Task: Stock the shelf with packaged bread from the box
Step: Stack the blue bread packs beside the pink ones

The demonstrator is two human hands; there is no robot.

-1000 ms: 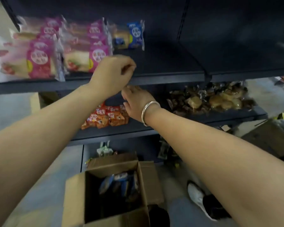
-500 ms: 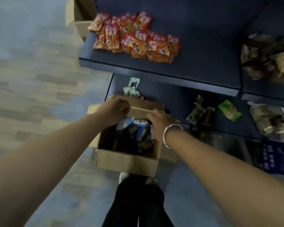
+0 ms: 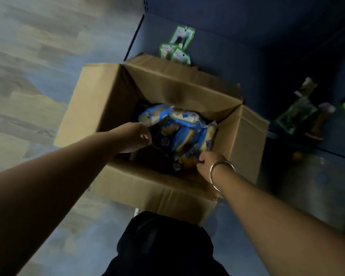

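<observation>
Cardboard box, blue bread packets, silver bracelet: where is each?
Cardboard box [image 3: 167, 193]: head view, its near outer wall.
Blue bread packets [image 3: 184, 134]: head view, middle of the bundle inside the box.
Silver bracelet [image 3: 219, 166]: head view, band on the right wrist.

Bread packs [image 3: 175, 132] in box [image 3: 100, 100] on floor; shelf [image 3: 237, 62] behind box.

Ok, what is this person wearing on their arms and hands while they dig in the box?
Both forearms are bare, with no sleeves in view and no gloves. The right hand has a thin silver-coloured bangle round the wrist, a plain ring shape with no markings visible. The left hand and its wrist carry nothing. Dark trousers show below.
</observation>
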